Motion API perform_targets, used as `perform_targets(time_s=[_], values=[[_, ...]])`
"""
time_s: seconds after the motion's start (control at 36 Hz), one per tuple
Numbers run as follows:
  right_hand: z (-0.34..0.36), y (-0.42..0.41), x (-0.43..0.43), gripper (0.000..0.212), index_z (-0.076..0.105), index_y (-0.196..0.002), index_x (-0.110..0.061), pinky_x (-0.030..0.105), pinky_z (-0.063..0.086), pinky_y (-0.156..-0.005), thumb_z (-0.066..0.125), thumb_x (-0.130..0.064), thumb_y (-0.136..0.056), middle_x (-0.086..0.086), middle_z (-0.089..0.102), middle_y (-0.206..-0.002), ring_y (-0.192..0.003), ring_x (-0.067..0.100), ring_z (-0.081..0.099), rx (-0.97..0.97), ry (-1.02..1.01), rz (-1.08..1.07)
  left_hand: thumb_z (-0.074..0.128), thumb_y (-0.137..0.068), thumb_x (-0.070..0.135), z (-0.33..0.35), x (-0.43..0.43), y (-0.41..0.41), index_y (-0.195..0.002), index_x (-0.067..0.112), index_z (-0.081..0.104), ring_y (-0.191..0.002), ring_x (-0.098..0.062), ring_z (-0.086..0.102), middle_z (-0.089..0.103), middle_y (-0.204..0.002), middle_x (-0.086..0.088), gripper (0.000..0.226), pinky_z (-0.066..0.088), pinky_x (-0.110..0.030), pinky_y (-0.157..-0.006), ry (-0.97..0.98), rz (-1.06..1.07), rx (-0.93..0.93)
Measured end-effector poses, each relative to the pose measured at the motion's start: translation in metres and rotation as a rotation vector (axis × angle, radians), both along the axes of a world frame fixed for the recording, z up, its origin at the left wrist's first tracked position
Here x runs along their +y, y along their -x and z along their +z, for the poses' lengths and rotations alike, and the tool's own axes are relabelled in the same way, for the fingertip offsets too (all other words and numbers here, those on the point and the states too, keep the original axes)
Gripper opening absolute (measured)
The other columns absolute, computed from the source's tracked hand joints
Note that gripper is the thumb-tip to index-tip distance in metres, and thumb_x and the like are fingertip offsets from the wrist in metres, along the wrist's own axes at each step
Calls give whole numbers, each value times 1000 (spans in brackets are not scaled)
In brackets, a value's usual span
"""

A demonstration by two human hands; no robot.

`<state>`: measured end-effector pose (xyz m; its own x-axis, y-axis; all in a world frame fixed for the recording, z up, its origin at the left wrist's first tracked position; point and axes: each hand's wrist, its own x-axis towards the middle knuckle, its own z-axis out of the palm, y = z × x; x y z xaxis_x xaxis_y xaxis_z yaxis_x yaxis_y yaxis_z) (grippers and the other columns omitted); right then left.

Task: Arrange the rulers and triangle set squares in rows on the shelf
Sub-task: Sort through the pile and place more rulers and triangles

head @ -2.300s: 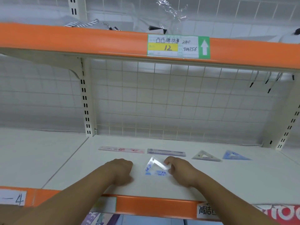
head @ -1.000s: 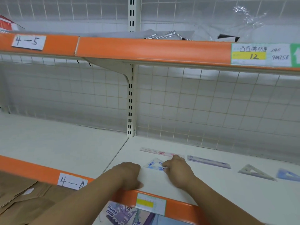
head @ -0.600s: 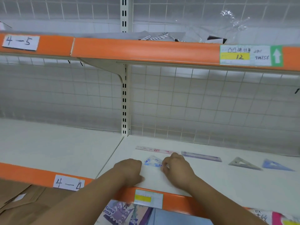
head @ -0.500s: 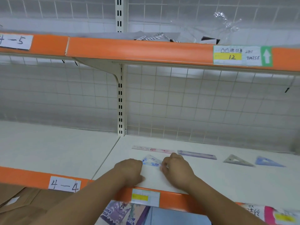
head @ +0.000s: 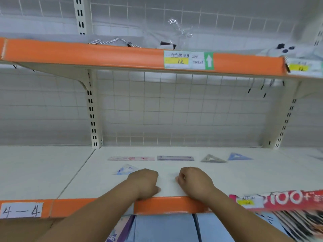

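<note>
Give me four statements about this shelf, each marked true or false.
1. The pink ruler and the purple ruler lie end to end in the back row. True.
2. The grey set square lies left of the pink ruler. False: it lies right of the purple ruler, beside the blue set square.
3. The clear set square lies in front of the pink ruler, by the left hand. True.
4. The right hand holds a ruler. False: it holds nothing, fingers curled on the shelf.

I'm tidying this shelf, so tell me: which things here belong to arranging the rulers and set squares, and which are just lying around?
Job: pink ruler, purple ruler, grey set square, blue set square, clear set square, shelf.
Lying about: twisted cord, plastic wrap, price label, magazines.
</note>
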<state>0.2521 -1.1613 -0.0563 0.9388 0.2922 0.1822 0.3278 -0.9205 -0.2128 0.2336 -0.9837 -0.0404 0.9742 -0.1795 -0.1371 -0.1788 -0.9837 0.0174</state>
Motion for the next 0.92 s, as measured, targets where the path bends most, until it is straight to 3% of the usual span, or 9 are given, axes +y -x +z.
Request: perform_targets(time_s=[0.22, 0.47, 0.61, 0.81, 0.92], values=[[12, 11, -91, 24, 48, -79, -20, 27, 35, -67, 43, -36, -96, 3, 66, -100, -86, 20, 55, -29, 14, -85, 48, -95, 40, 10, -98, -2, -111, 15, 53, -113, -25, 52, 56, -123, -6, 30, 42, -33, -85, 7, -68, -47], [21, 23, -210, 23, 48, -79, -20, 26, 34, -67, 44, -37, -95, 5, 66, -100, -96, 24, 58, -29, 54, -125, 48, -95, 41, 19, -218, 8, -110, 14, 53, -110, -25, 53, 57, -120, -6, 31, 39, -29, -78, 26, -81, -49], [23, 28, -264, 27, 47, -73, -20, 27, 37, -66, 44, -35, -95, 4, 61, -89, -82, 21, 53, 13, 49, -123, 48, -96, 40, 19, -269, 17, -110, 14, 54, -109, -25, 53, 57, -119, -6, 31, 39, -28, -77, 47, -64, -53], [15, 36, -323, 27, 61, -88, -10, 30, 46, -69, 45, -30, -93, 5, 66, -90, -85, 24, 60, 57, -5, -122, 49, -94, 37, 13, -326, 19, -108, 14, 55, -105, -25, 55, 59, -116, -7, 28, 41, -29, -77, 48, -74, -41], [12, 34, -349, 28, 60, -87, -11, 28, 40, -63, 45, -33, -95, 3, 62, -84, -81, 22, 58, 61, -19, -124, 48, -94, 37, 15, -356, 11, -108, 14, 55, -103, -24, 55, 60, -114, -7, 28, 41, -30, -76, 36, -105, -42]])
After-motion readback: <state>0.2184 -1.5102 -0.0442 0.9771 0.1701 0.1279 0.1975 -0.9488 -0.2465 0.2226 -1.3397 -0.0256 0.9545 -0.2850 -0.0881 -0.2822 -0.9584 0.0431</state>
